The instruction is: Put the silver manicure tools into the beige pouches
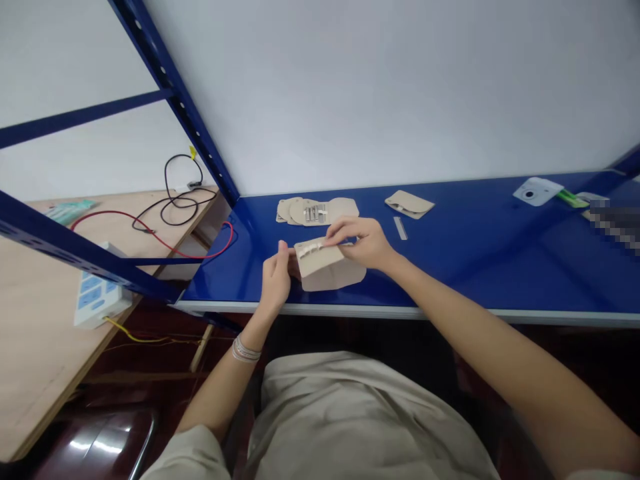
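Blue tabletop (505, 260) below, right grip (336, 240) pinches a beige case (325, 260); left grip (277, 279) (partly hidden) I can't judge.

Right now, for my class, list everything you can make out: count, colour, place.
Table: one, blue, centre
Held case: one, beige, over table's front
Piled cases: several, beige, table's back left
Metal tools: several, silver, on piled case
Lone case: one, beige, right of pile
Strip: one, pale, before lone case
White item: one, white, table's right
Green item: one, green, beside it
Frame bars: several, blue, sides
Wall: one, white, behind
Bench: one, pale wood, left
Socket box: one, white and blue, bench edge
Cables: at least three; red, black, yellow; left
Packet: one, teal, bench back
Bracelets: several, silver, left wrist
Garment: one, beige, bottom
Left hand: one, bare, case's left
Right hand: one, bare, case's top
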`<act>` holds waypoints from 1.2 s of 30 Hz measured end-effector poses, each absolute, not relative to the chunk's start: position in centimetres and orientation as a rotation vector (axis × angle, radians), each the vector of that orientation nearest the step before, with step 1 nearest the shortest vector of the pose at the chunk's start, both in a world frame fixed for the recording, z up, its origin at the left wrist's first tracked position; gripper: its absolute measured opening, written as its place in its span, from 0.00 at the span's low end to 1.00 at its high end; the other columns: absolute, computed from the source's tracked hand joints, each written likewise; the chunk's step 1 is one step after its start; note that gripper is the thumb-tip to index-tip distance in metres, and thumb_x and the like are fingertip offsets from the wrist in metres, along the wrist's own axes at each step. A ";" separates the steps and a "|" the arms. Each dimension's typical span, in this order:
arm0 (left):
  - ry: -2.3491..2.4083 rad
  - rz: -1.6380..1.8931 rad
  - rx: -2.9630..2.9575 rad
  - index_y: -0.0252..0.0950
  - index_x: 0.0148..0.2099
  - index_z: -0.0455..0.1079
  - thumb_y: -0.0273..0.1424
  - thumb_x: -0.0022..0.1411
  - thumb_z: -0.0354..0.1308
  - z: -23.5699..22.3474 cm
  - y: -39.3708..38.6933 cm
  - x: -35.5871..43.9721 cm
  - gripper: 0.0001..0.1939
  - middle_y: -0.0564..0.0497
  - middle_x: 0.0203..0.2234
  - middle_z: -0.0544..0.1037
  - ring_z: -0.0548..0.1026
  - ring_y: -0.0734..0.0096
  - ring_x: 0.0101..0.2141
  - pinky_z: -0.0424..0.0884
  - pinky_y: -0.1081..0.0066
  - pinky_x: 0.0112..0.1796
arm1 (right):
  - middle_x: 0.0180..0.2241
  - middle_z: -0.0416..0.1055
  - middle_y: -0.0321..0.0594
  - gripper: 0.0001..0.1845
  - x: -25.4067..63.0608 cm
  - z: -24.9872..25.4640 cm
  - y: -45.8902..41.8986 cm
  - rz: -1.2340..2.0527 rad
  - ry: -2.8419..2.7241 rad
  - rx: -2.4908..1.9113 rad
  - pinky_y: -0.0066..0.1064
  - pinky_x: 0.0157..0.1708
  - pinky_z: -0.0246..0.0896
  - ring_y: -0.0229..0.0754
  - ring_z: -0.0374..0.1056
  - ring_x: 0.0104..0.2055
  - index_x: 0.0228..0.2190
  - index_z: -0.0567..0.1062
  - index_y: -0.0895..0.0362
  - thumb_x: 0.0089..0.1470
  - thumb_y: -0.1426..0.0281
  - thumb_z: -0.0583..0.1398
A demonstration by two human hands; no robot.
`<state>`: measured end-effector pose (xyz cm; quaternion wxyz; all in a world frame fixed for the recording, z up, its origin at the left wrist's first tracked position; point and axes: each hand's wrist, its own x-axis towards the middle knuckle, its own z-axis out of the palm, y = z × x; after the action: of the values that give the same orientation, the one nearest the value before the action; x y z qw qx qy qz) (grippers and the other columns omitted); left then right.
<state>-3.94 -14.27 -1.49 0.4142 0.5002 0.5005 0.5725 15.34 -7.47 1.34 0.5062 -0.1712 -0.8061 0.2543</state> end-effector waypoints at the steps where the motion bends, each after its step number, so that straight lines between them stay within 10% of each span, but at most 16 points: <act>1: 1.251 1.449 1.267 0.32 0.32 0.73 0.54 0.60 0.51 -1.5 -14.3 -4.0 0.28 0.50 0.20 0.74 0.73 0.69 0.23 0.68 0.74 0.22 | 0.32 0.74 0.41 0.08 15.3 1.3 -7.5 0.614 -1.992 -0.406 0.34 0.34 0.66 0.40 0.69 0.33 0.26 0.81 0.53 0.53 0.66 0.63; 6: 1.192 1.519 1.318 0.31 0.41 0.72 0.41 0.53 0.65 -2.0 -14.0 -3.9 0.19 0.46 0.34 0.79 0.78 0.64 0.35 0.73 0.72 0.35 | 0.33 0.68 0.41 0.11 15.4 1.1 -7.2 0.572 -2.113 -0.463 0.32 0.31 0.64 0.38 0.66 0.33 0.25 0.81 0.54 0.54 0.73 0.59; 36: 1.147 1.453 1.474 0.29 0.49 0.73 0.38 0.59 0.61 -2.4 -13.9 -4.1 0.20 0.42 0.43 0.79 0.77 0.58 0.44 0.72 0.66 0.45 | 0.30 0.75 0.41 0.13 15.2 1.2 -7.3 0.850 -1.918 -0.694 0.32 0.32 0.66 0.40 0.70 0.30 0.38 0.77 0.59 0.49 0.67 0.64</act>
<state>-4.06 -13.93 -2.40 0.3780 0.5766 0.4488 0.5685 15.19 -7.27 1.19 0.4494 -0.2807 -0.7753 0.3438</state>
